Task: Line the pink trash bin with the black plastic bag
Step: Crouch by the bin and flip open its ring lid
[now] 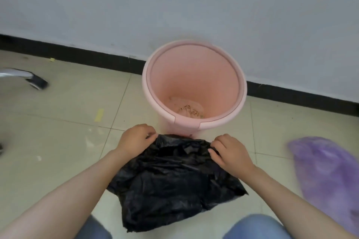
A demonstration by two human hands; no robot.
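Floor tiles (64, 103) carry everything in view: a pink bin (194, 87) stands upright close to the wall (174, 2), its back rim near the black baseboard (87, 56). The bin's mouth is open and unlined, with a few bits of debris on its bottom. Just in front of it, between the bin and the person's knees, hangs a crumpled black bag (171, 176), its top edge level with the bin's base in the picture and its lower corner reaching down toward the knees.

2 hands hold that top edge. The left hand (134, 139) pinches the left corner, fingers curled tight on the plastic. The right hand (231, 153) grips the right corner, fingers bent and closed over a fold of the bag. Whether the bag's mouth is parted between them cannot be told; the plastic looks bunched.

Open floor lies to the left of the bin, up to a chrome chair leg (29, 77) well apart at the left edge. A strip of yellow tape (99, 115) sits on a tile between them. To the right, a purple bag (328, 178) lies near the right forearm, apart from the black one. Blue jeans (254, 227) show at the bottom edge.
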